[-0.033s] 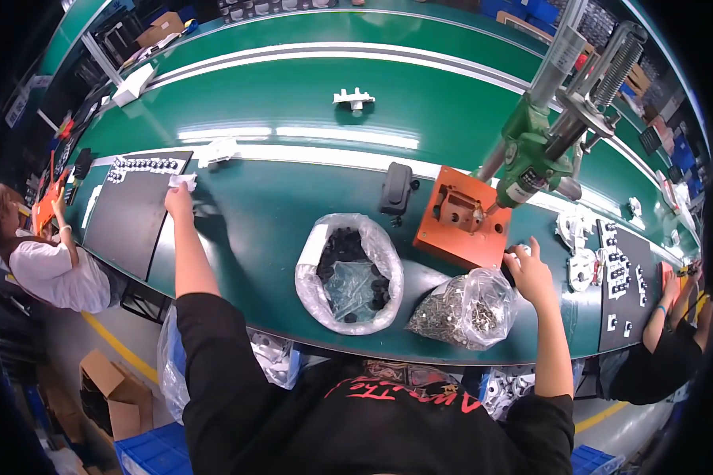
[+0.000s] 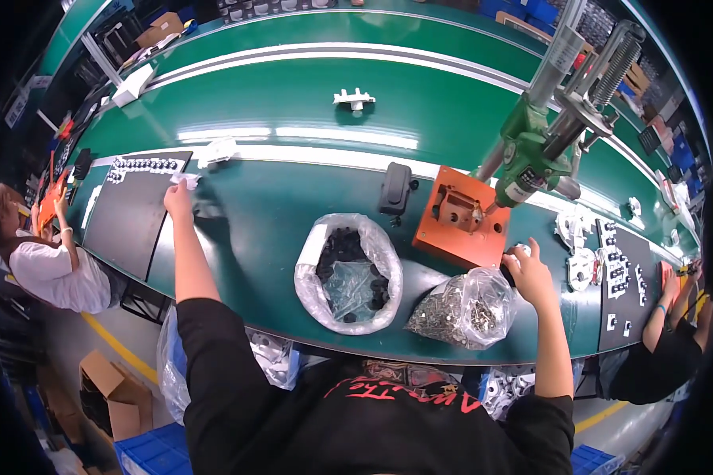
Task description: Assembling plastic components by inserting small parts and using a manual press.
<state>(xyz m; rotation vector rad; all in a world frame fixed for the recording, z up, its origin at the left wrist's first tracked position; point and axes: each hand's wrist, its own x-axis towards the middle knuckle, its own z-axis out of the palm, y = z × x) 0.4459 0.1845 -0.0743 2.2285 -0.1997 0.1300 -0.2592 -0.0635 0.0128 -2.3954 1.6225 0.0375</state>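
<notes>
My left hand (image 2: 179,199) reaches out over the right edge of a dark mat (image 2: 128,226), its fingers pinched on a small white plastic part (image 2: 187,181). On that mat stand rows of white pieces with black tops (image 2: 146,164). My right hand (image 2: 531,275) is curled at the right of an orange fixture block (image 2: 466,222), close to a clear bag of small metal parts (image 2: 471,313). Something white shows at its fingertips, too covered to name. Between my arms stands an open plastic bag with black parts (image 2: 348,317).
A green press (image 2: 527,162) rises behind the orange block, beside a black box-shaped part (image 2: 397,188). White round housings (image 2: 582,269) and another dark mat with parts (image 2: 622,317) lie at right. A white part (image 2: 354,98) sits on the green belt. Co-workers (image 2: 55,269) flank me.
My left hand and the white part have shifted very slightly downward. The right hand stays almost where it was.
</notes>
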